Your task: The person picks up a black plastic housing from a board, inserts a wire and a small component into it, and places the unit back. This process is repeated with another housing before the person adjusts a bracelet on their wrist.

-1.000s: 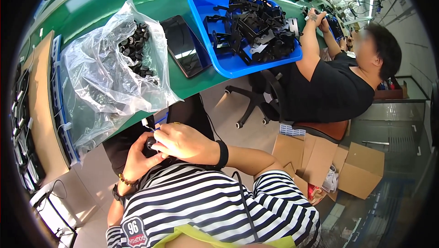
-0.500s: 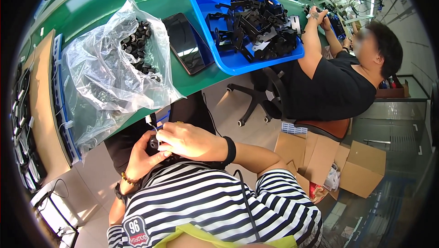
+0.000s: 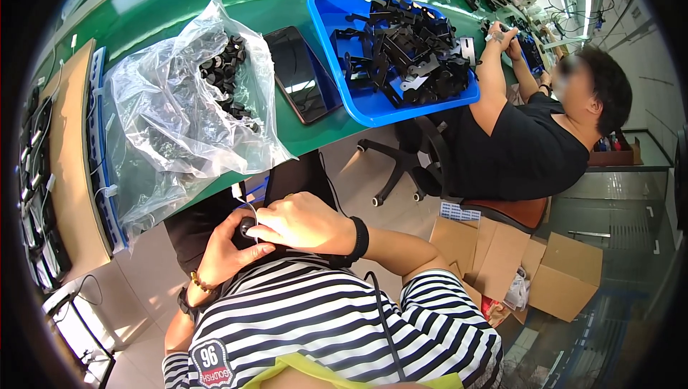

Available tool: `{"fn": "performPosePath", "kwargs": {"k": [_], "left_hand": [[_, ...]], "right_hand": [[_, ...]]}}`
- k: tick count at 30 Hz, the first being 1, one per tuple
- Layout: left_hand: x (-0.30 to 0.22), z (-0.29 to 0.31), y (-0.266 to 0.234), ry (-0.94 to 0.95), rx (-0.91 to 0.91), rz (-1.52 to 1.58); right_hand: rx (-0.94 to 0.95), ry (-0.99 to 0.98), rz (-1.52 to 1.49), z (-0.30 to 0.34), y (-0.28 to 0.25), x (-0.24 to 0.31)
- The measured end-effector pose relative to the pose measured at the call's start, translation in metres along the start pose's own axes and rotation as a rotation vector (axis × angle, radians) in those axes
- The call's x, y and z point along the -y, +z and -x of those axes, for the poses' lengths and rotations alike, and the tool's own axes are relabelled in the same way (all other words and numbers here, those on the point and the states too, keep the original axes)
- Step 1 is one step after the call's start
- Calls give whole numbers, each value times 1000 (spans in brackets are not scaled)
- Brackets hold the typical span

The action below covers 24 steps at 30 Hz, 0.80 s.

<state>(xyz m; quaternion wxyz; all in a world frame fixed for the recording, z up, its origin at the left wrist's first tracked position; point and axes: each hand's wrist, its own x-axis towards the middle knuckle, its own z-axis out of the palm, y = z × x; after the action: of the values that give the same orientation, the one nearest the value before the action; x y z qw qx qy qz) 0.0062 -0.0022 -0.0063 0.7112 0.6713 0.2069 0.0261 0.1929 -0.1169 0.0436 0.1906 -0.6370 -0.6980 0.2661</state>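
Note:
Close to my lap, my left hand (image 3: 231, 251) is curled round a small black rounded part (image 3: 247, 227). Its thumb points toward my right hand (image 3: 304, 224), whose fingers are pinched at that same part. A thin pale cable with a white plug (image 3: 237, 191) rises between the two hands. Most of the black part is hidden under my fingers, so its exact kind does not show. Beyond my hands, on the green bench (image 3: 283, 146), lies a clear plastic bag (image 3: 161, 113) with many small black round pieces (image 3: 228, 66) in it.
A dark tablet-like device (image 3: 304, 77) lies beside a blue tray (image 3: 373, 115) heaped with black metal brackets (image 3: 412, 48). On the right sits a co-worker in black (image 3: 516, 141). Open cardboard boxes (image 3: 566, 274) stand on the floor. A tan board (image 3: 72, 167) is at left.
Both hands stay together on the black part, with the right fingers shifted slightly. The whole view has moved a little, so the bench things appear slightly lower and further right.

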Motion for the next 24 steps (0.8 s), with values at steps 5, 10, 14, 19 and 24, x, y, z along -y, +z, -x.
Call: {"fn": "performPosePath", "kwargs": {"k": [5, 10, 14, 19, 24], "left_hand": [[-6, -2, 0, 64, -24, -1], [-1, -3, 1, 77, -99, 25], [0, -7, -2, 61, -134, 23], [-7, -6, -2, 42, -142, -29], [-6, 0, 0, 71, -117, -115]], "right_hand": [[-255, 3, -16, -10, 14, 7], [-352, -114, 15, -19, 22, 0], [-263, -92, 31, -14, 15, 2], [-208, -159, 47, 0, 7, 2], [-212, -134, 14, 8, 4, 8]]}}
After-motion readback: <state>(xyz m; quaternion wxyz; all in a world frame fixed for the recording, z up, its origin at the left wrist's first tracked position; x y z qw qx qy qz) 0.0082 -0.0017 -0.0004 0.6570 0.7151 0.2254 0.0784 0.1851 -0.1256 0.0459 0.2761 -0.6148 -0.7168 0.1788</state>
